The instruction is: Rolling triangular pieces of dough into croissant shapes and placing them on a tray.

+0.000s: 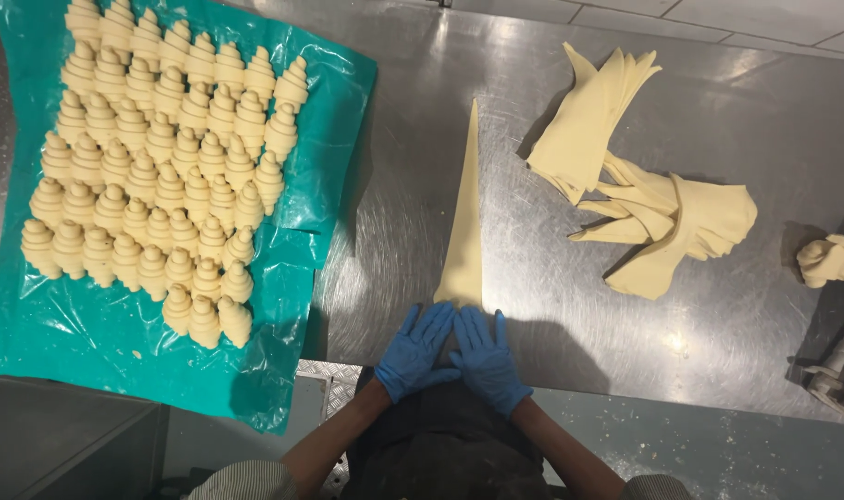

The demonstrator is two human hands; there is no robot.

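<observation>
Rolling begins: our left hand and right hand lie flat, fingers spread and gripping nothing, on the wide end of the dough triangle; its tip points away beyond our fingertips; next, we judge, an even forward push.

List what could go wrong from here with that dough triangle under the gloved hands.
1. The left hand and right hand press the wide end of the long dough triangle; uneven pressure could roll it crooked.
2. The triangle's thin tip points away across the steel table and may stretch or tear.
3. The stacked triangles lie folded over one another and might stick together.
</observation>
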